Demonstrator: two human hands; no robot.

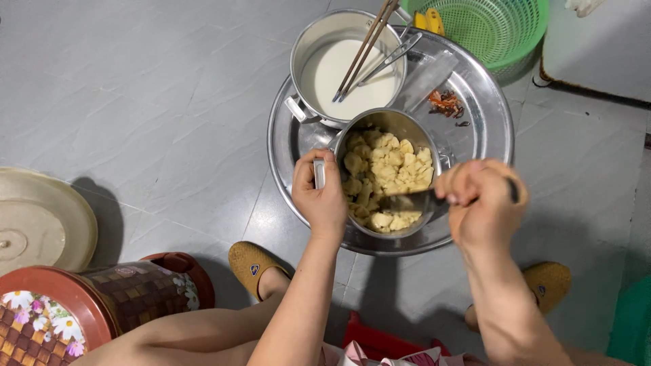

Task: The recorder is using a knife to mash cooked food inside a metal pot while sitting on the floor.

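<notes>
Seen from above: a small steel pot full of pale yellow chunks, set on the near part of a round steel tray on the grey tiled floor. Left hand wrapped around the pot's left handle, fingers curled tight on it, thumb over the rim. Right hand closed in a fist around the dark handle of a utensil, its metal end lying low across the chunks near the pot's near-right wall; blade or spoon, cannot tell.

Just beyond, touching or almost touching the first pot: a larger steel pot of white liquid, with wooden chopsticks and a metal spoon leaning in it. To the right on the tray, a small heap of reddish-brown scraps. Far right, a green plastic basket. At left, a beige round lid and a woven-pattern stool; yellow slippers on both feet.

Judged from this: best to keep the left grip firm so the pot cannot spin or slide on the slick tray, press straight down through the pieces rather than sideways, work from the wall toward the middle, and stay clear of the liquid pot behind to avoid a knock and a spill.
</notes>
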